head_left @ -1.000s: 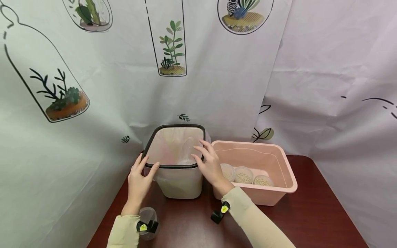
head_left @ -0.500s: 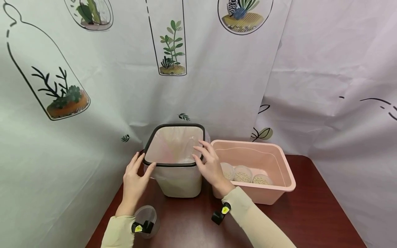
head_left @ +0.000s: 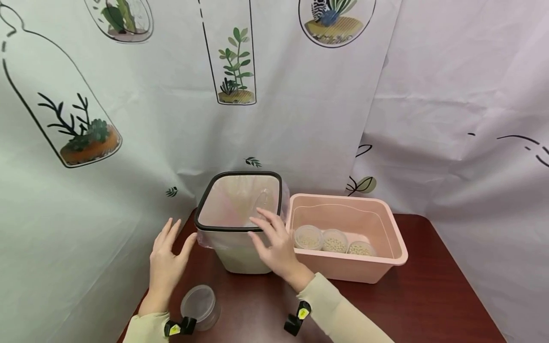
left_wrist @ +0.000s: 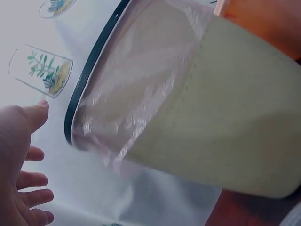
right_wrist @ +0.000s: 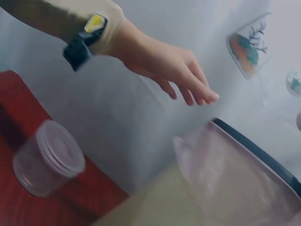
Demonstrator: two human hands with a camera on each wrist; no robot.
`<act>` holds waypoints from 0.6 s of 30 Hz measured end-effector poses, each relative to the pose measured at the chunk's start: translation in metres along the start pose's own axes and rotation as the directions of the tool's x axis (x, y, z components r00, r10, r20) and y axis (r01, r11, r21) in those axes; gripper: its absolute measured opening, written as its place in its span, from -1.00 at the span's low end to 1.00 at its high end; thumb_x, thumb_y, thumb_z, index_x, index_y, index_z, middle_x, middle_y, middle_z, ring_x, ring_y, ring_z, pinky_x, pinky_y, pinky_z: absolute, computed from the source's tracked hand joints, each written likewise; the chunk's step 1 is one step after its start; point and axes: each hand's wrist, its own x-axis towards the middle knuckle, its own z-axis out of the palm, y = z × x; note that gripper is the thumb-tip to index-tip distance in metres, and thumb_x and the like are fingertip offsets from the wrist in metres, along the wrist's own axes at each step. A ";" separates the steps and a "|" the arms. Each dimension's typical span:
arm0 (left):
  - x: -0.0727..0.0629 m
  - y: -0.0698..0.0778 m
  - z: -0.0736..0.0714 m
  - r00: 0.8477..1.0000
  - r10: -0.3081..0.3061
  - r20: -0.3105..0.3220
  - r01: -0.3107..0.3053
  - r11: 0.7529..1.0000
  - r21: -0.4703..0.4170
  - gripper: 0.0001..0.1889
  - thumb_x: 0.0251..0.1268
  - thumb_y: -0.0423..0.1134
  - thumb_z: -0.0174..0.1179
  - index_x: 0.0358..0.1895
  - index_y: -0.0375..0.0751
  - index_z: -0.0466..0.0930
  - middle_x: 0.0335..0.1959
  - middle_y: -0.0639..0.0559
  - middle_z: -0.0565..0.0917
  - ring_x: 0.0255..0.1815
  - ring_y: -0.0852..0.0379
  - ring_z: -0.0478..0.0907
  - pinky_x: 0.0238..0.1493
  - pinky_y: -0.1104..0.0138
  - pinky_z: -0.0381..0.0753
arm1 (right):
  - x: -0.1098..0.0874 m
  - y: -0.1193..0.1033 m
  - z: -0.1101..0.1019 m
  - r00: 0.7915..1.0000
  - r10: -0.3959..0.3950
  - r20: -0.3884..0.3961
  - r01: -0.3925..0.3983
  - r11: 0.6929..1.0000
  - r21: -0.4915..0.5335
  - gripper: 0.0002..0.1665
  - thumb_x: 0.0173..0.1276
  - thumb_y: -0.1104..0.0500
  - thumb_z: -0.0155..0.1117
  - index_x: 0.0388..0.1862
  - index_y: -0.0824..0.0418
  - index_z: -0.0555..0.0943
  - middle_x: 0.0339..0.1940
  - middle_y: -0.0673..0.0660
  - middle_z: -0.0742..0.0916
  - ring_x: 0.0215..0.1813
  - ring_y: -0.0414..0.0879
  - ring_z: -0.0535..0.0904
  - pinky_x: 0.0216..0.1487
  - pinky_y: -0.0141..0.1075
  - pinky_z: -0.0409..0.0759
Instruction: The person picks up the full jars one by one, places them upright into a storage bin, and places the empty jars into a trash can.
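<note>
A pale trash can stands on the table, its black rim ring in place over a thin, pinkish plastic liner bag. The bag's edge hangs outside below the rim. My left hand is in the air left of the can, apart from it, with thumb and fingers spread. My right hand is at the can's front right, fingers relaxed and spaced apart; whether its fingertips touch the rim I cannot tell. Inside the can is a clear shape too faint to identify.
A pink plastic tub to the right of the can holds three clear round containers of small beige pellets. A lidded clear jar stands near the left wrist. A printed cloth hangs behind the table.
My left hand has come off the can's rim and moved left and down. My right hand has shifted left from the right rim toward the front.
</note>
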 end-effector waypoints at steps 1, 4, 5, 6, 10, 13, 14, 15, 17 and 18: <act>-0.001 -0.002 -0.001 1.000 -0.004 -0.002 0.004 1.000 0.006 -0.40 0.07 -0.20 0.35 0.24 -0.19 0.44 0.32 -0.15 0.33 0.29 -0.24 0.24 0.14 -0.19 0.22 | -0.001 -0.003 0.002 1.000 -0.025 0.000 0.025 1.000 0.000 -0.65 0.20 0.24 0.32 -0.03 0.32 0.58 0.05 0.33 0.56 0.09 0.10 0.50 0.03 -0.17 0.49; -0.005 -0.009 -0.005 1.000 -0.027 -0.003 0.027 0.999 0.020 -0.41 0.09 -0.21 0.34 0.24 -0.22 0.43 0.31 -0.17 0.33 0.28 -0.26 0.24 0.14 -0.19 0.21 | -0.004 -0.012 0.007 0.996 -0.086 0.025 0.086 0.996 0.006 -0.61 0.15 0.27 0.35 -0.02 0.33 0.57 0.07 0.33 0.55 0.10 0.11 0.49 0.07 -0.16 0.46; -0.006 -0.011 -0.006 0.999 -0.034 -0.003 0.035 0.999 0.026 -0.41 0.09 -0.21 0.34 0.24 -0.23 0.43 0.31 -0.18 0.33 0.28 -0.26 0.24 0.14 -0.19 0.21 | -0.005 -0.014 0.008 0.994 -0.107 0.036 0.107 0.994 0.009 -0.59 0.13 0.28 0.36 -0.01 0.34 0.57 0.08 0.33 0.54 0.10 0.11 0.49 0.09 -0.16 0.45; -0.007 -0.014 -0.007 0.999 -0.041 -0.004 0.041 0.999 0.035 -0.41 0.10 -0.20 0.34 0.24 -0.24 0.43 0.31 -0.19 0.34 0.27 -0.27 0.24 0.14 -0.19 0.21 | -0.006 -0.017 0.010 0.991 -0.125 0.046 0.125 0.992 0.010 -0.57 0.11 0.29 0.37 -0.01 0.34 0.57 0.08 0.33 0.54 0.10 0.11 0.50 0.10 -0.16 0.45; -0.010 -0.021 -0.011 0.997 -0.072 -0.006 0.072 0.996 0.054 -0.42 0.12 -0.19 0.32 0.24 -0.26 0.43 0.31 -0.22 0.33 0.28 -0.28 0.24 0.15 -0.19 0.21 | -0.014 -0.025 0.018 0.982 -0.169 0.085 0.169 0.986 0.016 -0.57 0.10 0.27 0.38 -0.02 0.36 0.58 0.07 0.34 0.55 0.10 0.12 0.50 0.12 -0.17 0.44; -0.011 -0.024 -0.014 0.995 -0.096 -0.010 0.097 0.993 0.065 -0.43 0.14 -0.19 0.30 0.23 -0.28 0.42 0.30 -0.24 0.33 0.27 -0.29 0.24 0.16 -0.18 0.19 | -0.024 -0.032 0.028 0.979 -0.166 0.116 0.166 0.986 0.014 -0.61 0.17 0.21 0.34 -0.03 0.34 0.58 0.05 0.34 0.56 0.09 0.11 0.51 0.13 -0.19 0.43; -0.012 -0.026 -0.015 0.994 -0.106 -0.008 0.106 0.992 0.071 -0.43 0.15 -0.18 0.30 0.23 -0.29 0.42 0.30 -0.25 0.33 0.27 -0.29 0.23 0.16 -0.18 0.19 | -0.028 -0.034 0.031 0.979 -0.157 0.130 0.156 0.988 0.016 -0.62 0.20 0.19 0.32 -0.02 0.33 0.58 0.04 0.32 0.56 0.10 0.10 0.51 0.14 -0.20 0.42; -0.012 -0.026 -0.016 0.993 -0.114 -0.008 0.115 0.991 0.073 -0.43 0.15 -0.18 0.29 0.23 -0.30 0.42 0.30 -0.26 0.33 0.27 -0.30 0.23 0.17 -0.19 0.18 | -0.033 -0.037 0.035 0.978 -0.147 0.145 0.146 0.989 0.017 -0.63 0.22 0.17 0.31 -0.02 0.32 0.59 0.04 0.31 0.57 0.10 0.09 0.51 0.15 -0.22 0.42; -0.013 -0.029 -0.017 0.991 -0.134 -0.005 0.134 0.988 0.078 -0.44 0.16 -0.18 0.29 0.23 -0.31 0.42 0.30 -0.27 0.33 0.27 -0.31 0.23 0.17 -0.19 0.18 | -0.041 -0.041 0.042 0.975 -0.124 0.185 0.122 0.992 0.019 -0.62 0.22 0.15 0.30 0.00 0.29 0.59 0.05 0.28 0.57 0.12 0.05 0.50 0.16 -0.25 0.40; -0.014 -0.030 -0.018 0.989 -0.145 -0.002 0.144 0.987 0.077 -0.44 0.16 -0.18 0.28 0.23 -0.31 0.41 0.30 -0.28 0.32 0.27 -0.32 0.23 0.17 -0.19 0.17 | -0.046 -0.043 0.045 0.971 -0.112 0.209 0.110 0.994 0.020 -0.62 0.23 0.15 0.30 0.00 0.27 0.58 0.06 0.25 0.57 0.13 0.03 0.49 0.17 -0.27 0.39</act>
